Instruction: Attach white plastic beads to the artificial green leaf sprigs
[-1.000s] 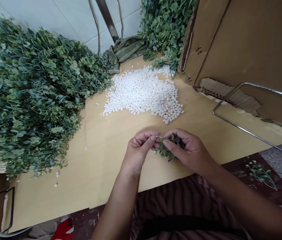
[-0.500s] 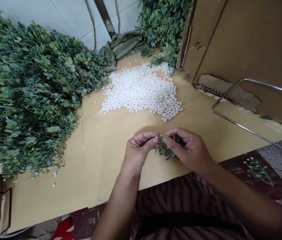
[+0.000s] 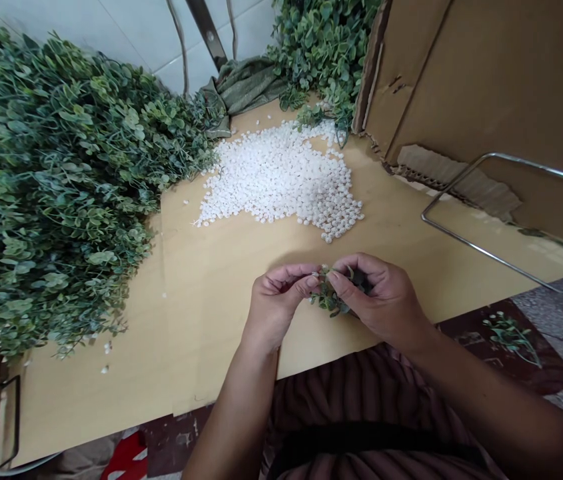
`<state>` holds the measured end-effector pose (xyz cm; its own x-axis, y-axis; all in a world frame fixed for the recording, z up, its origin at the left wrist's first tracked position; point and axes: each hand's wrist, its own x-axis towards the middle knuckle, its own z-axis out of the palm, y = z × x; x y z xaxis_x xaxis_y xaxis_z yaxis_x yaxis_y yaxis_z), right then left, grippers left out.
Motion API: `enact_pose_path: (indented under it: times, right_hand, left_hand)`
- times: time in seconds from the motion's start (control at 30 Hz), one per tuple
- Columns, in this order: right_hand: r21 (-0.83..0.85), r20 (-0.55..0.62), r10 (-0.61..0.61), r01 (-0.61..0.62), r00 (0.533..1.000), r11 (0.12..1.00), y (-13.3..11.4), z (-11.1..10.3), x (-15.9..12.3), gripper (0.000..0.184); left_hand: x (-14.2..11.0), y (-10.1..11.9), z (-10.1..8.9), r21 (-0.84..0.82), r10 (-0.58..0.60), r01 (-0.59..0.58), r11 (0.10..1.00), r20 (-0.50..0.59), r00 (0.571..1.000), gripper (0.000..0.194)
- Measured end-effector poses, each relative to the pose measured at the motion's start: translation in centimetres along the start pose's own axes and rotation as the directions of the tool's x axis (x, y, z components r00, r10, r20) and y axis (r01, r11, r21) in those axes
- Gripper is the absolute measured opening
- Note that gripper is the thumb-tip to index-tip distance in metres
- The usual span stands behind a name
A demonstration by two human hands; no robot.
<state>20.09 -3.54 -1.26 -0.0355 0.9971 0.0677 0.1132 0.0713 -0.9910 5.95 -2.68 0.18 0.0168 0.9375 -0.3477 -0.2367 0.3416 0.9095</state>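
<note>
Over the near edge of the board, my right hand (image 3: 381,293) is closed around a sprig of artificial greenery (image 3: 332,301), its small green leaves hanging below the fingers. My left hand (image 3: 281,297) meets it from the left, thumb and forefinger pinched together at the sprig's tip. A tiny whitish piece shows at those fingertips, partly hidden by them. Beyond both hands lies a spread-out heap of small white plastic pieces (image 3: 281,177). A large pile of artificial leafy stems (image 3: 61,180) fills the left side.
More greenery (image 3: 326,53) stands at the back beside a green cloth (image 3: 251,87). A cardboard box (image 3: 501,87) rises on the right, with a bent metal wire frame (image 3: 491,250) before it. One loose sprig (image 3: 514,337) lies lower right. The tan board (image 3: 211,300) ends near my lap.
The view has shifted very slightly. Both hands keep nearly the same pose at the sprig, with only a small movement of the right fingers.
</note>
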Motion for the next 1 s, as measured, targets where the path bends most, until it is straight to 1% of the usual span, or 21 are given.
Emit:
enact_pose_path:
  times: [0.13,0.33,0.53,0.73,0.87,1.0]
  right_hand:
    - [0.011,-0.003,0.004,-0.004,1.0,1.0,0.01,0.03,0.01,0.016]
    - [-0.017,-0.013,-0.014,0.014,1.0,1.0,-0.01,0.05,-0.02,0.014]
    - [-0.002,-0.023,-0.009,0.009,1.0,1.0,-0.12,0.15,-0.08,0.014]
    - [-0.05,-0.049,-0.015,0.012,0.999,0.999,0.22,0.25,-0.17,0.015]
    - [-0.077,-0.048,-0.037,0.033,0.998,0.996,0.27,0.25,-0.21,0.013]
    - [-0.092,-0.05,-0.04,0.036,0.998,0.995,0.35,0.21,-0.2,0.014]
  left_hand:
    - [0.05,-0.07,0.0,0.02,-0.001,0.001,1.0,-0.016,1.0,0.026]
    - [0.08,-0.08,0.17,-0.014,-0.024,0.024,1.0,-0.017,1.0,0.023]
    - [0.1,0.03,0.4,-0.024,-0.034,0.033,0.999,-0.051,0.998,0.022]
    - [0.05,-0.05,0.64,0.009,-0.037,0.038,0.999,-0.09,0.995,0.019]
    - [0.01,-0.05,0.77,0.021,-0.029,0.031,0.999,-0.088,0.996,0.018]
    - [0.05,-0.07,0.71,0.026,-0.033,0.035,0.999,-0.061,0.998,0.015]
